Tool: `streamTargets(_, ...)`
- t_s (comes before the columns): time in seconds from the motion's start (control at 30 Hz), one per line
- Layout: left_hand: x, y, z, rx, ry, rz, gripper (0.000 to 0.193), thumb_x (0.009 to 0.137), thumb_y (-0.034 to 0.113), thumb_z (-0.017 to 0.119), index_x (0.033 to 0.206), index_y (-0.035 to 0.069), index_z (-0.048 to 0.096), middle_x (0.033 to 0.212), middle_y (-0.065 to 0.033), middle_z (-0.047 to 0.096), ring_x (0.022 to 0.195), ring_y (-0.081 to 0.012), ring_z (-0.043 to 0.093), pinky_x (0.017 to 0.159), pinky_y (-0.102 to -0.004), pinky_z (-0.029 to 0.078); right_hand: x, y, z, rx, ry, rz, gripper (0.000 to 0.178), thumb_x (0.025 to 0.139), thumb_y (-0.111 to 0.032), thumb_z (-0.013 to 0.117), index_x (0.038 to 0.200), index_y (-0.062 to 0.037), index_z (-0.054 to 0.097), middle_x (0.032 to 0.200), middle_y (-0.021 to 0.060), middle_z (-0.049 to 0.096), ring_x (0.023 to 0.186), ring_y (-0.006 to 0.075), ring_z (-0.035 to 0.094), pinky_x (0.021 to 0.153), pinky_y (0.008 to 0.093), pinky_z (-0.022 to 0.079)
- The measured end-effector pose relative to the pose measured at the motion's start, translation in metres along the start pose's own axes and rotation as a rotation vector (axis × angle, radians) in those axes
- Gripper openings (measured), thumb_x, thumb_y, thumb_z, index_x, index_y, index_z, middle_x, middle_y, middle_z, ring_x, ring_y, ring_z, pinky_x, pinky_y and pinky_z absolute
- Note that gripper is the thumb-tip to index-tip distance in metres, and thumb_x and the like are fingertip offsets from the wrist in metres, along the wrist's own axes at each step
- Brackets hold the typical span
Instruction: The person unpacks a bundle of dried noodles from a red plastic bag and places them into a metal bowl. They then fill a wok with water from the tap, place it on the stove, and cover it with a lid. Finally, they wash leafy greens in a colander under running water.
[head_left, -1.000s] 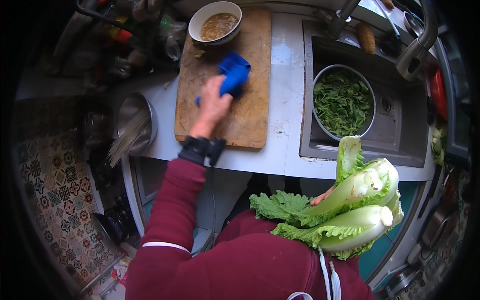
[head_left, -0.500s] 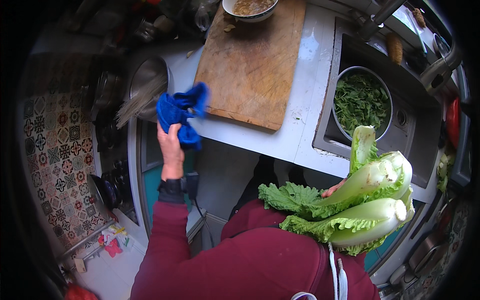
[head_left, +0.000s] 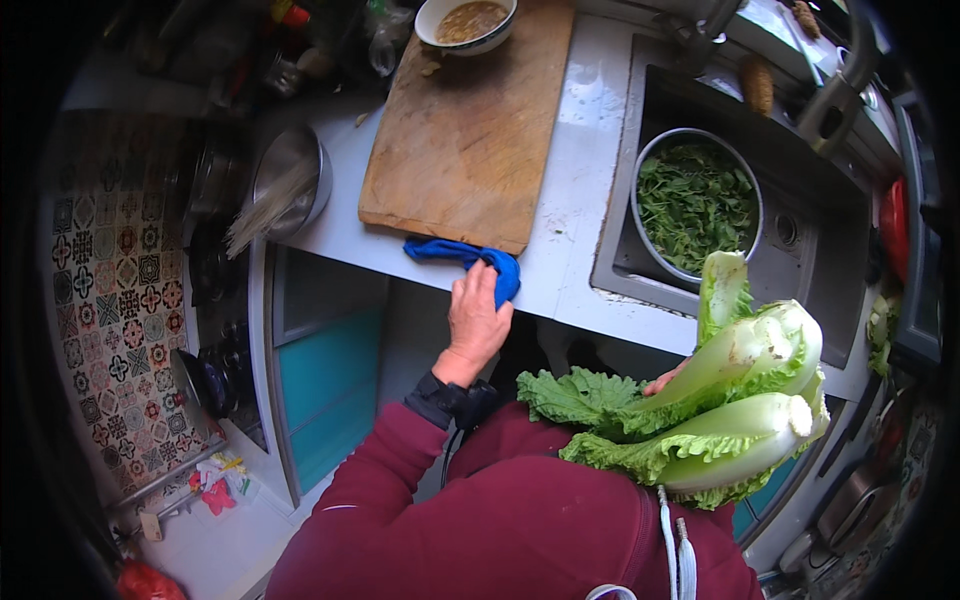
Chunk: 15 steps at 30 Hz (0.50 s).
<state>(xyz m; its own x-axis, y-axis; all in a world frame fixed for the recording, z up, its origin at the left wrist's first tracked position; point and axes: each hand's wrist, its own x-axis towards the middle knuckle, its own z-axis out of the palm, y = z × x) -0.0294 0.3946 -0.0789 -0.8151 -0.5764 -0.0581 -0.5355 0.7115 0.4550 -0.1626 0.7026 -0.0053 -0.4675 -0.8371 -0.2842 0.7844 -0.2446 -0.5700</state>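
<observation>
My left hand [head_left: 478,325], with a dark band on its wrist, presses a bunched blue cloth [head_left: 508,281] onto the white counter, right at the near edge of the wooden cutting board [head_left: 465,130]. Part of the cloth stretches leftward along that edge. Two or so pale green napa cabbages [head_left: 735,430] lie in the crook of my right arm against my maroon top. Of my right hand [head_left: 668,378] only a bit of the fingers shows, curled round the cabbages from the far side; the leaves hide the remainder.
A bowl of brownish liquid [head_left: 472,22] stands on the board's far end. In the sink [head_left: 810,260] sits a metal pot of green leaves [head_left: 695,200], near the faucet [head_left: 830,110]. To the left, thin noodle-like strands [head_left: 270,200] stick out of a metal pot [head_left: 318,185] at the counter's edge.
My left hand has swung right with the blue cloth and come down from the air onto the counter by the board. The cabbages stay held at my right side.
</observation>
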Motion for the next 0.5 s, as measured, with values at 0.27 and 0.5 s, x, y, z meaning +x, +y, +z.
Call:
streamTargets(0.27,-0.010,0.050,0.018,-0.647,-0.086,-0.287,0.057,0.080,0.018,0.060,0.128,-0.006,0.039,0.120,-0.0276,0.051,0.112,-0.0441,0.051,0.099,-0.0441,0.040,-0.013,-0.025,-0.019,-0.011,0.006,-0.070,0.066,0.086,-0.050,0.060,0.124,0.0018,0.048,0.115,0.0201,0.057,0.109,0.0316,0.055,0.093,0.0445,0.046)
streamTargets(0.5,0.040,0.096,0.055,-0.219,-0.087,-0.214,0.082,0.081,0.016,0.067,0.140,-0.011,0.016,0.121,-0.0353,0.034,0.111,-0.0505,0.042,0.098,-0.0471,0.037,-0.017,-0.020,-0.017,0.012,0.114,-0.125,0.065,0.086,-0.050,0.060,0.124,0.0017,0.047,0.115,0.0199,0.057,0.108,0.0312,0.055,0.093,0.0441,0.046)
